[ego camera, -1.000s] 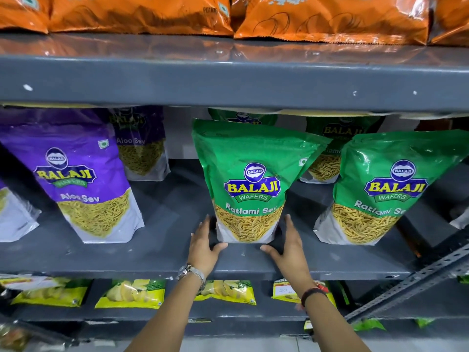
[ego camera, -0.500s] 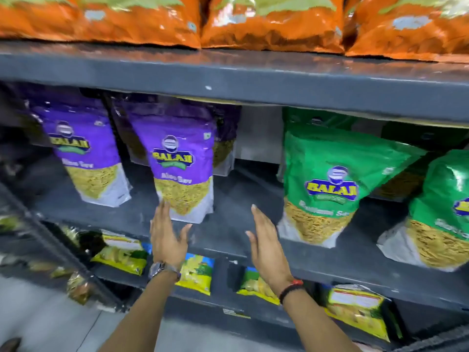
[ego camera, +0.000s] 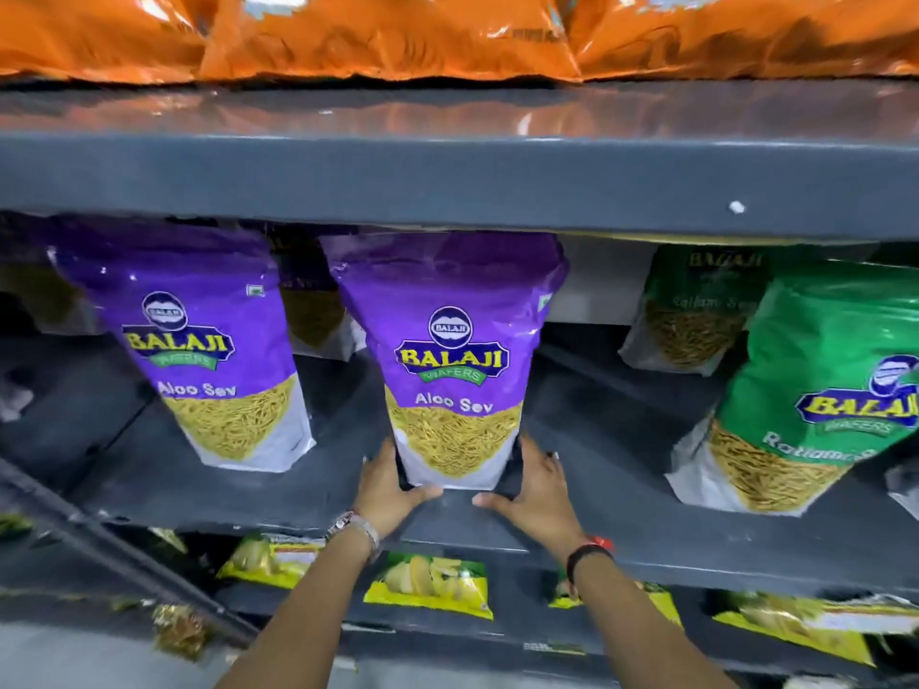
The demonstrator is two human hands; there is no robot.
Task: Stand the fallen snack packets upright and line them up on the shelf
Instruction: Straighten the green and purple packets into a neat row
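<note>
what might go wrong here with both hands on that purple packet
1. The left hand and right hand grip only the base of the purple packet, so its tall top may flop over.
2. Its top sits right under the upper shelf and could catch there.
3. The green packet already leans; a nudge may topple it.

You're facing a dark grey metal rack. Upper shelf board [ego camera: 447, 186] spans the frame at 12 o'clock, glossy top catching orange reflections, one white chip at 2 o'clock on its front lip. Middle shelf deck [ego camera: 597, 430] is matte grey, deep, dim toward the back. A pale back panel [ego camera: 597, 290] shows behind it at 1 o'clock. A slotted angle upright [ego camera: 124, 554] runs diagonally at 8 o'clock. Lower shelf edge [ego camera: 746, 571] sits at 5 o'clock. Light grey floor [ego camera: 74, 653] at 7 o'clock, blurred.
</note>
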